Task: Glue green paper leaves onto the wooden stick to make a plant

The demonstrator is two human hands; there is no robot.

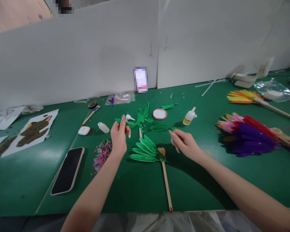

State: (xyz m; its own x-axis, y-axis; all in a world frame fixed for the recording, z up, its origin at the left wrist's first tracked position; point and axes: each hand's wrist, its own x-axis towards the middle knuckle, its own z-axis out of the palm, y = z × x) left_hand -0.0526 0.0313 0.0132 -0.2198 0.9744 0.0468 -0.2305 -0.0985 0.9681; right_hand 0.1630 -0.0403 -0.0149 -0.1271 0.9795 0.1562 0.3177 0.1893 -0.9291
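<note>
My left hand is raised over the table with thumb and finger pinched. A bit of green feather shows at its fingertips. With bent fingers, my right hand pinches the end of another green feather, which points left. Between my wrists lies a wooden stick with a heart-shaped head. Green feathers fan out from the left side of that head. Beyond my hands is a pile of loose green feathers. A glue bottle with a yellow label stands past my right hand.
Left are a black-screened phone, coloured shreds, a white bottle and a feather-like picture on paper. A round lid lies at the middle. Finished purple-and-red feather fans and an orange one lie right.
</note>
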